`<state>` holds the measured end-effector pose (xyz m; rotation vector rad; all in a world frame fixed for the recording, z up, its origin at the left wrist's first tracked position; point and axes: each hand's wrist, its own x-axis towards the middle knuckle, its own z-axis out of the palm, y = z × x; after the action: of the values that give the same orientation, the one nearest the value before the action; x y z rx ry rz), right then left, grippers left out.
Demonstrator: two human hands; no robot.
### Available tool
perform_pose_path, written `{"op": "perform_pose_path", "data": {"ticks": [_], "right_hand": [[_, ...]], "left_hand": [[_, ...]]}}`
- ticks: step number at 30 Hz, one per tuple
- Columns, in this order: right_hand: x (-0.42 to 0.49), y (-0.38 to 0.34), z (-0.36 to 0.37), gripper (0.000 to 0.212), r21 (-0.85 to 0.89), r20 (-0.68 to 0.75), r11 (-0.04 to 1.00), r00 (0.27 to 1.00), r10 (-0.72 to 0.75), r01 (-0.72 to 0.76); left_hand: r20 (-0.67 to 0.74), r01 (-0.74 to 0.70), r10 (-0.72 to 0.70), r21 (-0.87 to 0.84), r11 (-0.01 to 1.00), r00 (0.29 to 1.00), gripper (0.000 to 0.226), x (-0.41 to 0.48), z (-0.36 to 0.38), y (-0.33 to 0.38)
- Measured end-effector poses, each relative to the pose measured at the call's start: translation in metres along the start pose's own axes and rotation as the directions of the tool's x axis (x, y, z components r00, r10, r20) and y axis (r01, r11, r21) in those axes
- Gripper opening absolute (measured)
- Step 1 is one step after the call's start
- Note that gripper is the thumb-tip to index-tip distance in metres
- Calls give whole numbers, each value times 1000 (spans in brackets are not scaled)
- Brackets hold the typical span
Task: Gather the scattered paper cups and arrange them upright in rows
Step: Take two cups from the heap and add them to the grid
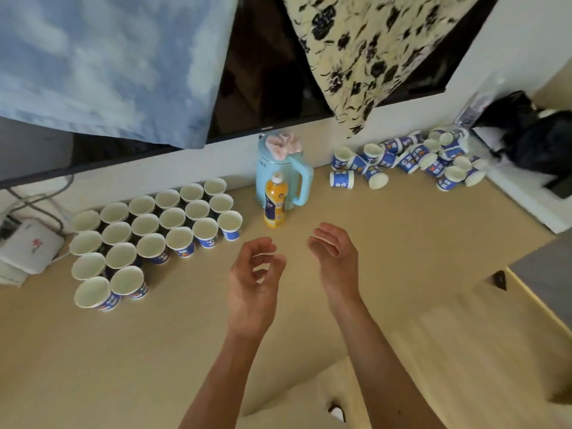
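Observation:
Several blue-and-white paper cups stand upright in rows (154, 230) on the left of the beige desk (123, 351). A heap of the same cups (411, 159) lies tipped over at the back right, against the wall. My left hand (253, 280) hovers above the middle of the desk with its fingers loosely curled and nothing in it. Beside it, my right hand (337, 258) hangs with relaxed fingers and holds nothing. Both hands are well apart from either group of cups.
A light blue kettle (281, 171) with a pink scrunchie on its lid and an orange drink bottle (274, 201) stand between the two cup groups. A dark screen (269, 72) draped with cloths hangs behind. White box and cables (28, 246) far left, black bag (532, 137) far right.

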<state>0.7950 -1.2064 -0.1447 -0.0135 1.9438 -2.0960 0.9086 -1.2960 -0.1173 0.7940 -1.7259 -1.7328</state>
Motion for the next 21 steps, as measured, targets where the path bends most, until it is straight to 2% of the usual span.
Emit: {"op": "perform_pose_path", "data": {"ticks": [4, 11, 21], "right_hand": [[6, -23, -72, 32, 64, -46, 998, 999, -8, 11], [21, -56, -181, 39, 118, -53, 992, 998, -28, 34], [47, -77, -281, 38, 195, -143, 979, 989, -27, 55]], "left_hand": [[58, -30, 30, 1, 1000, 998, 17, -31, 71, 16], [126, -53, 49, 32, 998, 991, 19, -79, 179, 24], [226, -39, 33, 23, 999, 974, 19, -106, 287, 32]]}}
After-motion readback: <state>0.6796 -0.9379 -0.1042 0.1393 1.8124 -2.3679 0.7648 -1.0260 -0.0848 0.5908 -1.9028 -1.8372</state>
